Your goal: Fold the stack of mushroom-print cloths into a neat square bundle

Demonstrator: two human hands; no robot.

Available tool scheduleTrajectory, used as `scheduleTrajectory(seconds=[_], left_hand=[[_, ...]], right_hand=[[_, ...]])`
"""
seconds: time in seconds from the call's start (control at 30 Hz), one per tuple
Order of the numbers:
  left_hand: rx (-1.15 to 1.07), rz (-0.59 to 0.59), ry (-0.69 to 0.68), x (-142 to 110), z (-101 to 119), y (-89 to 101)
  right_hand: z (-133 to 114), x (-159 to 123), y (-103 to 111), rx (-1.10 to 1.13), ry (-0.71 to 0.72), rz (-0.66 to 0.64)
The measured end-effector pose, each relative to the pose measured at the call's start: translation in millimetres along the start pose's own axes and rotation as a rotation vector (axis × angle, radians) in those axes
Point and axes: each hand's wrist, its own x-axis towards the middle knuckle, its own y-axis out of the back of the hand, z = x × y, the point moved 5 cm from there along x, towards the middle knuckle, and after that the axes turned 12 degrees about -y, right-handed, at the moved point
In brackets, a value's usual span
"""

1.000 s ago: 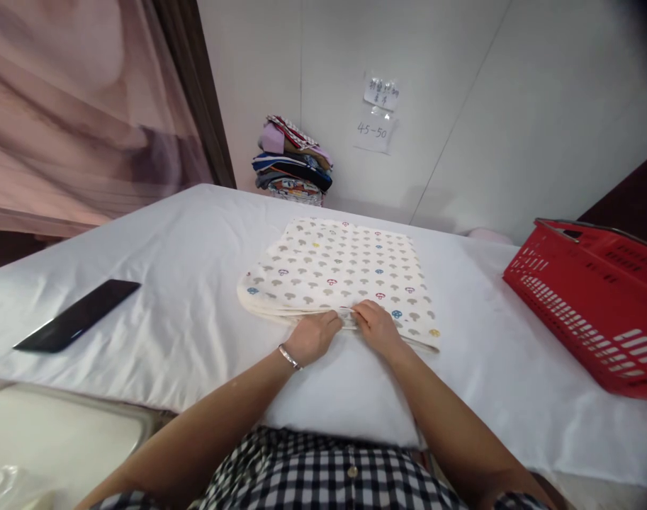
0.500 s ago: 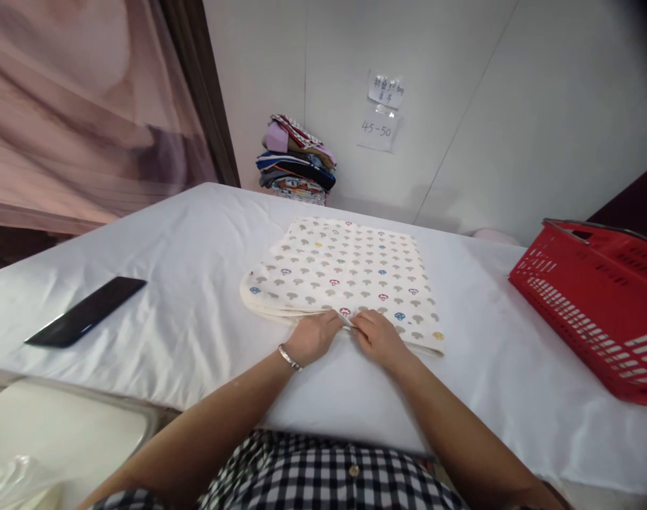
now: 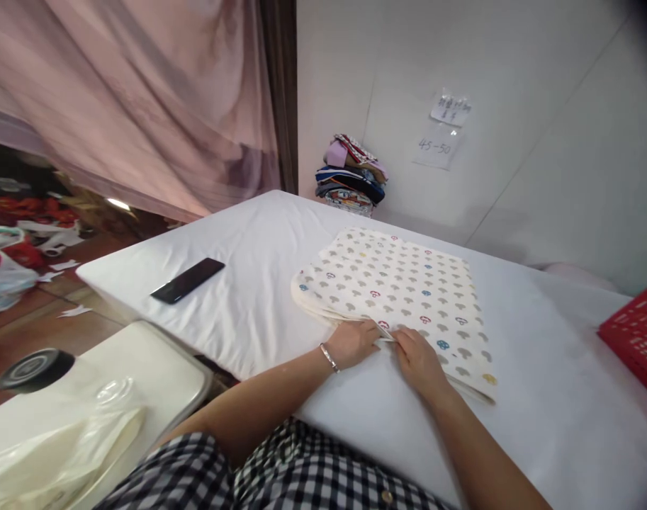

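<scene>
A folded cream cloth (image 3: 402,290) printed with small grey and coloured mushrooms lies flat on the white-covered table (image 3: 259,248). My left hand (image 3: 356,343), with a silver bracelet at the wrist, is closed on the cloth's near edge. Close beside it, my right hand (image 3: 416,358) pinches the same edge. A small flap of the edge shows raised between the two hands. The fingertips are partly hidden under the fold. The layered, rounded corner of the cloth lies left of my hands.
A black phone-like slab (image 3: 188,280) lies on the table's left. Folded clothes (image 3: 351,177) are stacked by the wall, near paper signs (image 3: 434,149). A red basket (image 3: 636,333) stands right. At lower left, a white stool-like surface (image 3: 164,361) holds a plastic bag (image 3: 62,453) and a black-rimmed round object (image 3: 35,370).
The view has swung left, so the table and cloth appear further right and more of the floor and the white surface shows. Both hands keep their hold on the cloth's edge.
</scene>
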Motion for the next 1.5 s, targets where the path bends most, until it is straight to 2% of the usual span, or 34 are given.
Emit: scheduleTrajectory(seconds=[0.27, 0.5, 0.63, 0.8, 1.03, 1.27, 1.5], left_hand=[[0.08, 0.049, 0.06, -9, -7, 1.1], [0.113, -0.005, 0.273, -18, -26, 0.3], [0.115, -0.033, 0.36, -29, -35, 8.2], [0.117, -0.013, 0.353, -51, -38, 21.8], [0.089, -0.05, 0.331, -62, -42, 17.3], [0.111, -0.042, 0.502, -72, -61, 22.2], [0.117, -0.05, 0.445, -90, -66, 30.5]], right_hand=[[-1, 0, 6, 0.072, -0.039, 0.02], [2, -1, 4, 0.074, -0.066, 0.04], [3, -2, 4, 0.07, -0.067, 0.014], [-1, -2, 2, 0.022, -0.022, 0.011], [-8, -1, -1, -0.028, 0.018, -0.001], [-8, -2, -2, -0.008, 0.023, 0.006], [-9, -2, -4, -0.034, 0.023, 0.002]])
